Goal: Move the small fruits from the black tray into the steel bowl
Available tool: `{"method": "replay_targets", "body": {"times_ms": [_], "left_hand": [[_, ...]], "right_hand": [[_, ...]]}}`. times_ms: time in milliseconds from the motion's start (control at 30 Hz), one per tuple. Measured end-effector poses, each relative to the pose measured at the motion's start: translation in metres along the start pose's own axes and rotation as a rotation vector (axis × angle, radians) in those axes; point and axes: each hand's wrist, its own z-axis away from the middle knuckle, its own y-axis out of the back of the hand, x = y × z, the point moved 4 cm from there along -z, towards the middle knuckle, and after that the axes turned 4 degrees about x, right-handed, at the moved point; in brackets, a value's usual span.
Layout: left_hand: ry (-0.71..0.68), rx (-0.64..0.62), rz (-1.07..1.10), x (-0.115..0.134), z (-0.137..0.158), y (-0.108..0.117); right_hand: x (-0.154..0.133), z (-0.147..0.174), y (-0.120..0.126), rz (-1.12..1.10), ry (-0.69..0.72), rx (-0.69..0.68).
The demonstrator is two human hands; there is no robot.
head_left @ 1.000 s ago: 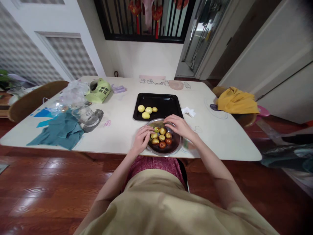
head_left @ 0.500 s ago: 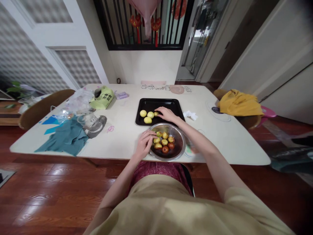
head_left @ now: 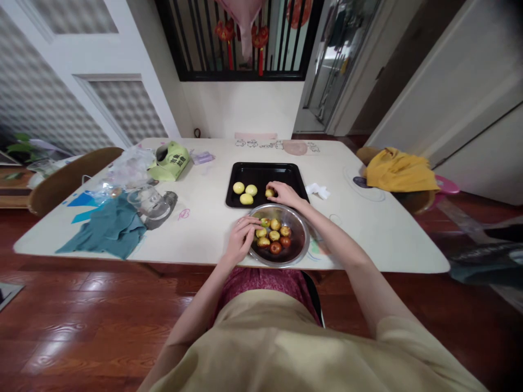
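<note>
A shallow metal bowl (head_left: 303, 242) near the table's front edge holds several jujubes (head_left: 274, 235), some yellow-green with brown patches, some reddish brown. My left hand (head_left: 242, 238) grips the bowl's left rim, its fingertips reaching over the inside beside the fruit. Behind the bowl lies a black baking tray (head_left: 261, 170). Three pale yellow-green jujubes (head_left: 246, 198) sit together on its left side. Over the tray's front middle, my right hand (head_left: 284, 194) has its fingers closed on another yellowish jujube (head_left: 269, 193) with brown on it. Part of that jujube is hidden by my fingers.
A crumpled white tissue (head_left: 318, 190) lies right of the tray. On the table's left are a teal cloth (head_left: 110, 226), a clear glass jug (head_left: 149, 201), plastic bags (head_left: 126, 169) and a green box (head_left: 170, 162). A yellow garment (head_left: 402, 170) hangs over a chair at the right.
My right hand has moved slightly right over the tray with the jujube, away from the three pale ones. The left hand stays at the bowl.
</note>
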Motion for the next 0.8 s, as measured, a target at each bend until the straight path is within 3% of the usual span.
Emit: {"method": "replay_targets", "body": {"times_ms": [133, 267, 400, 533, 800], "left_hand": [[0.012, -0.007, 0.000, 0.000, 0.000, 0.000], [0.019, -0.010, 0.007, 0.000, 0.000, 0.000], [0.033, -0.014, 0.006, 0.000, -0.001, 0.000], [0.023, -0.010, 0.013, 0.000, -0.001, 0.000], [0.026, -0.013, 0.015, 0.000, -0.001, 0.001]], "right_hand": [[-0.004, 0.025, 0.018, -0.096, -0.005, 0.166], [-0.030, 0.061, 0.043, -0.256, 0.064, 0.252], [-0.073, 0.106, 0.058, -0.344, 0.131, 0.208], [-0.104, 0.145, 0.055, -0.398, 0.141, 0.124], [-0.104, 0.173, 0.043, -0.372, 0.100, 0.084]]}}
